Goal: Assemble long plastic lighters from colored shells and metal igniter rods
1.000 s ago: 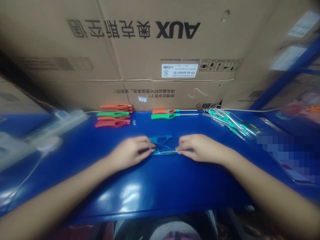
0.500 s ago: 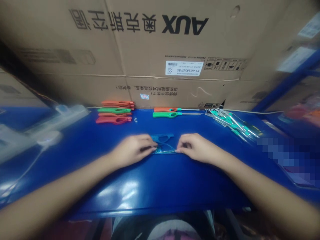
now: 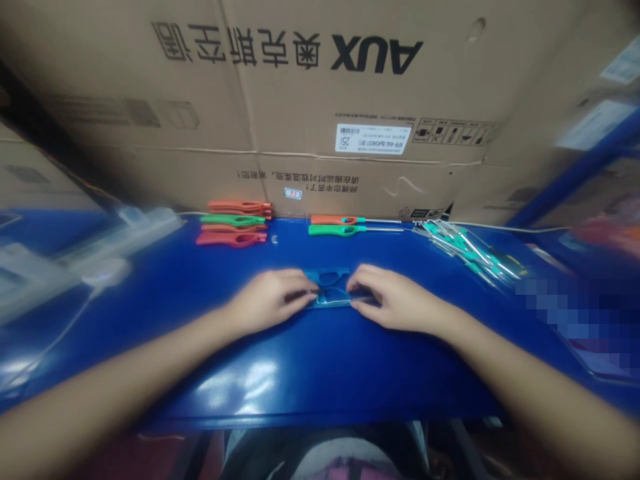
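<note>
Two blue plastic lighter casing halves [image 3: 331, 278] lie on the blue table between my hands, seemingly one behind the other. A thin pale wire or tube runs along the front one. My left hand [image 3: 277, 299] pinches at the left end of the front half; the small part between its fingertips is too blurred to name. At the right end, my right hand [image 3: 400, 298] has its curled index finger over the back edge and its thumb at the front edge.
Orange, green and red lighter casings [image 3: 235, 238] lie at the back left. Two lighters with metal tubes [image 3: 340, 230] lie behind my hands. Several metal tubes with teal parts [image 3: 463, 247] are piled at right. A power strip [image 3: 125, 243] stands left; a cardboard box [image 3: 280, 120] walls the back.
My right index finger has lifted from the thumb and moved over the casing's right end. My left hand keeps its pinch. The view has shifted slightly.
</note>
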A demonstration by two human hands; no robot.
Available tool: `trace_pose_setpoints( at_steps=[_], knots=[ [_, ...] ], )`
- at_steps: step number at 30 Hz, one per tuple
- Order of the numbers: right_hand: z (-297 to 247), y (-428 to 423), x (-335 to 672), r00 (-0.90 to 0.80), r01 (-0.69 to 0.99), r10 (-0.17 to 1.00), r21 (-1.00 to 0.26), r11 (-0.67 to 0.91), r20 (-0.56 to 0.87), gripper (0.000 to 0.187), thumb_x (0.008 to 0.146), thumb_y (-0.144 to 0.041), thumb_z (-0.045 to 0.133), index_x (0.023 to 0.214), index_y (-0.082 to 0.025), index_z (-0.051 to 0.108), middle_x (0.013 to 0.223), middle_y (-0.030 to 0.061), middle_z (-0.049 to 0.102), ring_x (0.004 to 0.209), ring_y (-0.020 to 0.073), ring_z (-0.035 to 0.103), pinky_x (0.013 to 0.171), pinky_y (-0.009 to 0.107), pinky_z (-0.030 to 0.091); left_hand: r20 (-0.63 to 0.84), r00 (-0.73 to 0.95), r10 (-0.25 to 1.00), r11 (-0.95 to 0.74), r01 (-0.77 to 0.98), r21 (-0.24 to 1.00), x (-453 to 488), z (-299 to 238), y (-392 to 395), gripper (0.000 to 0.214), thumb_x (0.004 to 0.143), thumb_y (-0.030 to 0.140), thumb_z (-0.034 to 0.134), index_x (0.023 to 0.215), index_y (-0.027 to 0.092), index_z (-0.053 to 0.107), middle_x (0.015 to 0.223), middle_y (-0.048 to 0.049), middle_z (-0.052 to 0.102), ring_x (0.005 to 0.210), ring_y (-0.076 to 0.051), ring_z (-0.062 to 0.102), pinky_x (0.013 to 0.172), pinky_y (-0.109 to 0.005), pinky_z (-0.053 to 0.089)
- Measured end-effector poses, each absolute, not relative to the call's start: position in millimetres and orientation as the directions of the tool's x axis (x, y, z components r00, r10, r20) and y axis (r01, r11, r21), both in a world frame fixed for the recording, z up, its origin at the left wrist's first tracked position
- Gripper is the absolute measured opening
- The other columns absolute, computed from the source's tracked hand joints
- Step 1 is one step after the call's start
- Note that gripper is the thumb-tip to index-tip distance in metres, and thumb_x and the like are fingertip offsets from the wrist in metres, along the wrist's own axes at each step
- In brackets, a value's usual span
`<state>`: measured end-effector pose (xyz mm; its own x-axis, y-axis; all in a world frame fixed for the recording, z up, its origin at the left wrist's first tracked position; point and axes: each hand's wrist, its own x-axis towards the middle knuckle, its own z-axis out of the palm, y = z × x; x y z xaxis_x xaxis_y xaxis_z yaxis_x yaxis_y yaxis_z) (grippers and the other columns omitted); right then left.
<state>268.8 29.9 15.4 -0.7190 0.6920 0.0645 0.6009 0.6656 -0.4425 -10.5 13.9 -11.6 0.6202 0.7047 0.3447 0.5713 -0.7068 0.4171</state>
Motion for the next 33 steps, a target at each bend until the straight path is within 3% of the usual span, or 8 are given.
trace_pose_setpoints(
  at_steps=[5,28,33],
  knots=[
    [13,24,263,-0.777,0.593,0.628,-0.283,0.754,0.042,0.013,0.096,-0.025,0.056,0.108,-0.022,0.061,0.115,0.0043,0.062,0.074,0.0139,0.057,0.061,0.026,0.037,0.358,0.611,0.706,-0.707,0.575,0.412,-10,-11,13,0.021,0.099,0.027,0.058,0.111,0.02,0.073,0.103,-0.005,0.076,0.091,-0.017,0.071,0.078,-0.025,0.055],
    [14,22,259,-0.74,0.622,0.672,-0.34,0.705,0.041,0.006,0.094,-0.024,0.06,0.098,-0.021,0.056,0.104,0.0034,0.062,0.072,0.0132,0.055,0.06,0.025,0.034,0.372,0.608,0.701,-0.712,0.574,0.404,-10,-10,14,0.021,0.099,0.026,0.058,0.112,0.02,0.073,0.102,-0.0051,0.076,0.086,-0.016,0.071,0.072,-0.023,0.054],
    [14,23,258,-0.745,0.624,0.667,-0.318,0.713,0.033,0.006,0.099,-0.026,0.051,0.099,-0.021,0.053,0.103,0.0034,0.061,0.07,0.0132,0.053,0.06,0.026,0.033,0.37,0.606,0.704,-0.709,0.575,0.408,-10,-10,13,0.022,0.099,0.026,0.058,0.113,0.02,0.073,0.102,-0.0053,0.076,0.086,-0.016,0.072,0.073,-0.023,0.054]
  ],
)
